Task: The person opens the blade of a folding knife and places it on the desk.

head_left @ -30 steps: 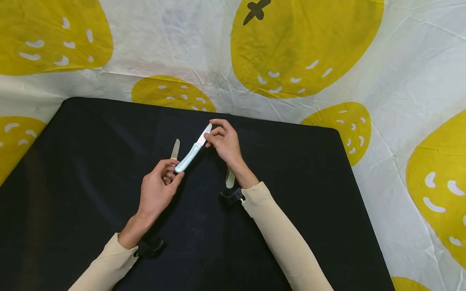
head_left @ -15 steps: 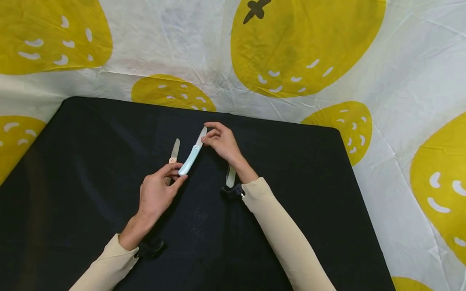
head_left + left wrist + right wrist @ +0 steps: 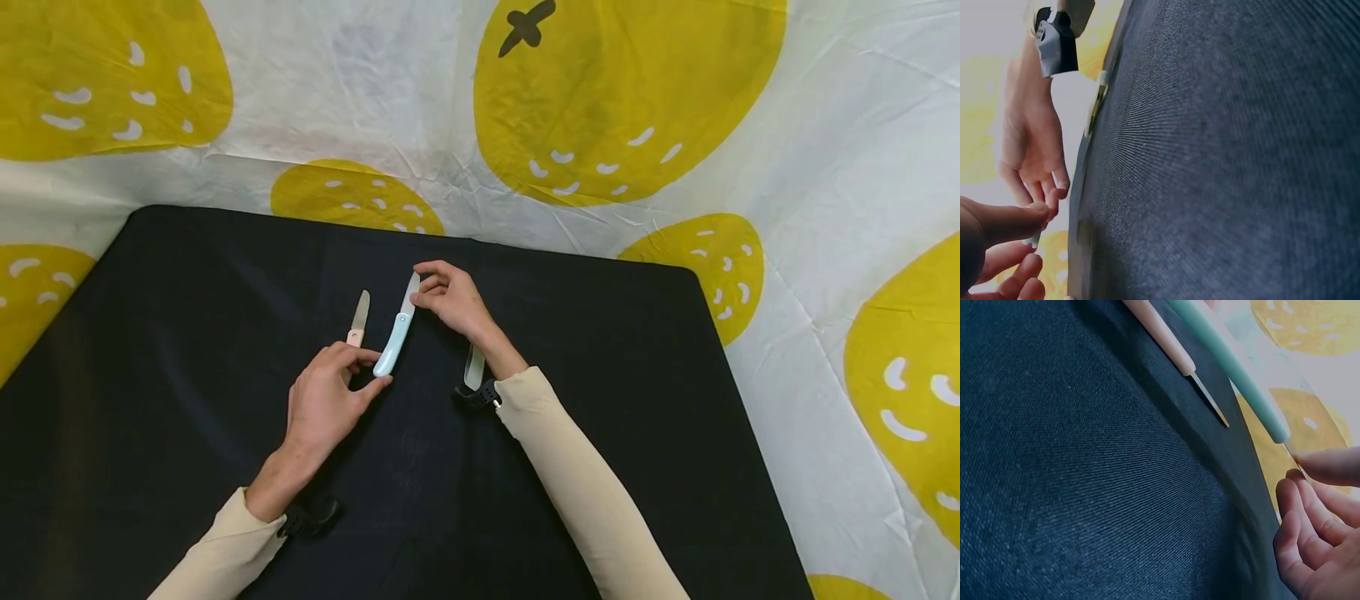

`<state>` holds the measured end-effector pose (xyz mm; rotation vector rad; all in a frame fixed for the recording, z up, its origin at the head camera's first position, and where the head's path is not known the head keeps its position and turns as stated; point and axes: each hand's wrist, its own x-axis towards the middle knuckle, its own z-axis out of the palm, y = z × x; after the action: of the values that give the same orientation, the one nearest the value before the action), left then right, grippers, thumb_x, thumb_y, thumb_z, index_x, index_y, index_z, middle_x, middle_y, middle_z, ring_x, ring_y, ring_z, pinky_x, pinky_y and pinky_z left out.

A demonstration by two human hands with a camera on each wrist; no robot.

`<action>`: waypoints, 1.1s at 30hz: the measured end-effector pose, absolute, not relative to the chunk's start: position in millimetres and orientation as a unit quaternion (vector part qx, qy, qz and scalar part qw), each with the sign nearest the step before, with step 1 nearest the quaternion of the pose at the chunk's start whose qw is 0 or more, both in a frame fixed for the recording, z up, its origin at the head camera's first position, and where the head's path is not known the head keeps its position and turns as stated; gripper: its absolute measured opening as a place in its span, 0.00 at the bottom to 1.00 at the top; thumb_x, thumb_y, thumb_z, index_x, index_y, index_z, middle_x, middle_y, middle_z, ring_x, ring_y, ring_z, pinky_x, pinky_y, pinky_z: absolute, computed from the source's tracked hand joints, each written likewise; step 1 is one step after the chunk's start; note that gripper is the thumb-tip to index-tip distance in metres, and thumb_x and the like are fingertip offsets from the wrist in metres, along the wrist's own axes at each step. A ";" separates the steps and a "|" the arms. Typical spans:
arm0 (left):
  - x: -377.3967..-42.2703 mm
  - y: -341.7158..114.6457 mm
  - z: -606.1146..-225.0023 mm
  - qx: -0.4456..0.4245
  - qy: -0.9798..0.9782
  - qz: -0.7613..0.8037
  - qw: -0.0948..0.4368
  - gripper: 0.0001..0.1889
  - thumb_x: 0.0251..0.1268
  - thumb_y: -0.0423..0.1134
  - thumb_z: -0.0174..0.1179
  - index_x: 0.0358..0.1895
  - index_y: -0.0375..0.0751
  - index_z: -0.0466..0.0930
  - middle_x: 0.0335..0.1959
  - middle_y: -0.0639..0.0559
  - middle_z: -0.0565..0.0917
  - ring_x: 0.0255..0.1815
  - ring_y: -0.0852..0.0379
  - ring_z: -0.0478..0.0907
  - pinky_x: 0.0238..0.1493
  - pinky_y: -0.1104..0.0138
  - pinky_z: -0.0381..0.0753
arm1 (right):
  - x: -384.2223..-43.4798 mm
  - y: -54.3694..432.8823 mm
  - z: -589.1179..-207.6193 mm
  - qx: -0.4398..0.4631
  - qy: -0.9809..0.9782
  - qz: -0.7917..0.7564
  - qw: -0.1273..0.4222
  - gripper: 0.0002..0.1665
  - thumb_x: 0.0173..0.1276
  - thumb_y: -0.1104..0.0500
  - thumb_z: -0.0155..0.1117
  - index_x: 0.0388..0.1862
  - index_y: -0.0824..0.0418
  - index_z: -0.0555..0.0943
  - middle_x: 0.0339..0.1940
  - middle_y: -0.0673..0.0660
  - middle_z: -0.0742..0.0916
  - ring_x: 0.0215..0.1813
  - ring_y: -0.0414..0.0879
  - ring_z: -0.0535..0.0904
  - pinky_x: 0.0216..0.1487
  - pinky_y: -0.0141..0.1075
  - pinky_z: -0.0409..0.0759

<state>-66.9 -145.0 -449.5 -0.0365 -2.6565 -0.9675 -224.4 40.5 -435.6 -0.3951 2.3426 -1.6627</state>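
A light blue folding knife (image 3: 393,343), its blade out, is held above the table between both hands. My left hand (image 3: 326,398) pinches the end of its handle between thumb and fingers; in the left wrist view only a bit of that handle end (image 3: 1034,240) shows. The right hand (image 3: 454,298) pinches the blade near its tip with thumb and fingertips, as the right wrist view shows beside the handle (image 3: 1244,381). A pink-handled knife (image 3: 360,315), also unfolded, lies on the table behind the left hand, which hides part of its handle.
A pale, narrow object (image 3: 474,367) like a folded knife lies under the right wrist, partly covered by it. Black cloth covers the table (image 3: 600,375). Behind it hangs a white curtain (image 3: 390,75) with yellow fruit prints.
The blue knife has come lower in the head view and stands more upright. My right hand has shifted left and down with the blade, the left slightly right, uncovering more of the pink handle.
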 end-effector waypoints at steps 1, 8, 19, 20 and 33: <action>-66.7 -145.0 -450.2 -0.014 -0.929 -0.334 0.157 0.17 0.48 0.39 0.83 0.44 0.46 0.90 0.32 0.50 0.83 0.34 0.53 0.78 0.32 0.61 0.75 | -224.3 40.6 -435.9 -0.139 0.806 -0.563 0.120 0.28 0.67 0.67 0.72 0.67 0.66 0.80 0.44 0.63 0.89 0.39 0.44 0.85 0.41 0.28 0.78; -66.2 -146.1 -452.9 -0.013 -0.937 -0.321 0.137 0.18 0.46 0.41 0.85 0.41 0.46 0.90 0.32 0.51 0.82 0.35 0.55 0.73 0.32 0.63 0.72 | -224.8 40.5 -439.4 -0.148 0.830 -0.522 0.125 0.26 0.68 0.65 0.72 0.65 0.64 0.82 0.50 0.62 0.88 0.47 0.51 0.84 0.44 0.29 0.77; -67.0 -145.9 -453.6 -0.011 -0.947 -0.306 0.098 0.19 0.46 0.44 0.85 0.42 0.45 0.90 0.34 0.50 0.81 0.37 0.54 0.71 0.34 0.62 0.72 | -226.3 38.7 -442.6 -0.168 0.869 -0.448 0.128 0.23 0.70 0.62 0.71 0.64 0.62 0.83 0.51 0.60 0.87 0.51 0.53 0.83 0.51 0.36 0.80; -67.4 -146.2 -453.5 -0.011 -0.947 -0.305 0.097 0.19 0.46 0.44 0.85 0.42 0.45 0.91 0.33 0.50 0.80 0.36 0.54 0.70 0.34 0.62 0.71 | -226.6 38.5 -442.9 -0.170 0.871 -0.444 0.127 0.23 0.70 0.62 0.71 0.64 0.62 0.83 0.51 0.60 0.87 0.51 0.53 0.83 0.52 0.36 0.80; -72.2 -149.8 -452.6 -0.024 -0.957 -0.275 0.090 0.20 0.43 0.47 0.86 0.42 0.47 0.93 0.39 0.46 0.78 0.44 0.45 0.71 0.41 0.52 0.69 | -228.8 35.6 -445.4 -0.185 0.889 -0.402 0.117 0.23 0.68 0.62 0.73 0.62 0.61 0.85 0.50 0.60 0.86 0.50 0.52 0.83 0.53 0.36 0.80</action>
<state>-72.2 -149.8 -452.6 -0.0702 -2.8455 -0.8175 -228.8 35.6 -445.4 -0.5424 2.6015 -1.1766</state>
